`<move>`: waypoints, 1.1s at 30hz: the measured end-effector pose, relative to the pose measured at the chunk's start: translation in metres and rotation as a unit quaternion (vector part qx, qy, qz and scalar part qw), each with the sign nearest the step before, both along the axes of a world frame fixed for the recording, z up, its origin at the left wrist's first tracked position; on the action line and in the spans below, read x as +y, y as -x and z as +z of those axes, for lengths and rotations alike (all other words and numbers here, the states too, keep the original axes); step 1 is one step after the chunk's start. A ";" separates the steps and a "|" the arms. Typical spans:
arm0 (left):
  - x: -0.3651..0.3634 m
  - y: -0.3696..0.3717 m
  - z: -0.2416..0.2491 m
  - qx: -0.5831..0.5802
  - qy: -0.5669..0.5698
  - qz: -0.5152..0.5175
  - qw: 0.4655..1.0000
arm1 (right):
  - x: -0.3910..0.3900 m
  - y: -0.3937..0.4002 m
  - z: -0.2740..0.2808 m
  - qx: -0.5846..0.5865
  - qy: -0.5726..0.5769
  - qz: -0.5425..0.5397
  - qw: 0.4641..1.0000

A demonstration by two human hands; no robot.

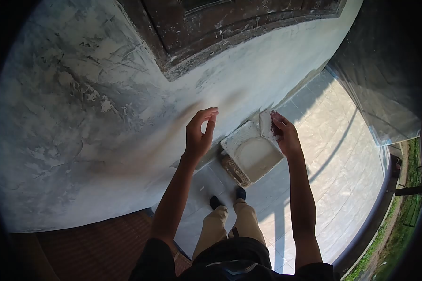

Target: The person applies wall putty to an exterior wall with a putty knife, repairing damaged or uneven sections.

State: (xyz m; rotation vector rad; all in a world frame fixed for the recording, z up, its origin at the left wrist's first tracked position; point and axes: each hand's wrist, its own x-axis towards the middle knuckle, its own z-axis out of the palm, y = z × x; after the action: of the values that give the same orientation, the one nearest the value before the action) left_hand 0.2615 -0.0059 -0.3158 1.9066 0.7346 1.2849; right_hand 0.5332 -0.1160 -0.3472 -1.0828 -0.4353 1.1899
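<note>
My right hand (287, 135) is closed around a putty scraper (266, 124), a flat blade coated in white filler. It hangs over the upper right corner of a squarish tub (226, 142) of pale, wet putty (256, 157). Near the wall, my left hand (200, 133) is raised with thumb and forefinger brought together in a pinch. Whitish residue shows on those fingertips; anything between them is too small to make out. Before both hands stands a wall (140, 126) with grey and white patches of skim coat, rougher toward the upper left.
A dark wooden frame (211, 35), spattered with white, is set in the wall above. Pale floor tiles (347, 154) run right to a low dark edge, with grass (410, 206) beyond. Dark sheeting (384, 79) hangs upper right. A brown woven surface (98, 250) lies lower left.
</note>
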 end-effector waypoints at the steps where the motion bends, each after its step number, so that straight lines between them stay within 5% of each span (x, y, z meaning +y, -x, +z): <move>1: 0.000 0.006 0.022 -0.015 -0.029 0.004 0.999 | 0.006 0.004 0.025 -0.011 -0.018 -0.001 1.000; 9: -0.006 0.095 0.194 -0.084 -0.248 0.135 0.955 | 0.048 0.065 0.206 -0.027 -0.212 0.086 0.973; 16: -0.029 0.190 0.293 -0.059 -0.388 0.306 0.867 | 0.068 0.148 0.321 0.001 -0.317 0.199 0.927; 26: -0.051 0.293 0.335 0.065 -0.476 0.433 0.763 | 0.075 0.274 0.413 -0.092 -0.411 0.237 0.876; 33: -0.041 0.330 0.344 0.102 -0.509 0.480 0.707 | 0.069 0.322 0.444 -0.193 -0.500 0.165 0.828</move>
State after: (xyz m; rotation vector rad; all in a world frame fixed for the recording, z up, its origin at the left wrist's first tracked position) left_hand -0.0685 -0.0468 0.0278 2.6488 1.4526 2.5415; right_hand 0.2110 -0.0469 0.0969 -0.2987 -1.4257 0.8077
